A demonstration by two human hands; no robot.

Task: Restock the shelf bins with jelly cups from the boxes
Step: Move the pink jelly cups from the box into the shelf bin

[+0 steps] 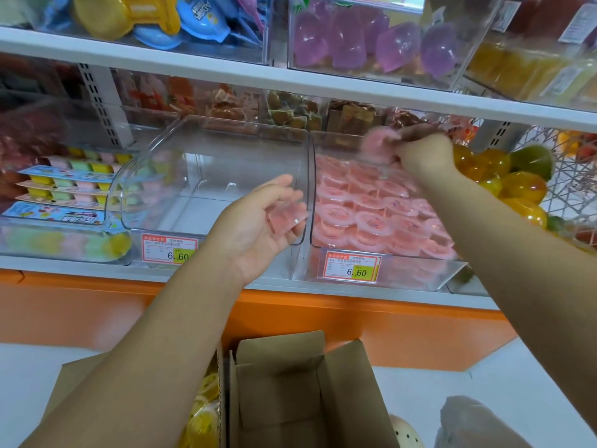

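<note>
A clear shelf bin (449, 276) at centre right is packed with rows of pink jelly cups (371, 205). My right hand (423, 153) hovers over its back, shut on a blurred pink jelly cup (376, 142). To its left stands an empty clear bin (168, 150). My left hand (258, 226) rests at that bin's right front corner, fingers curled partly behind the clear wall, nothing clearly held. Below, on the floor, an open cardboard box (349, 392) looks empty, and the box left of it holds yellow jelly cups (203, 412).
A wire basket (571, 176) of orange and green fruit-shaped jellies stands at the right. Multicolour jelly trays (64, 182) sit at the left. The shelf above (290, 82) carries bins of purple, blue and yellow items. An orange base panel (97, 305) runs below the shelf.
</note>
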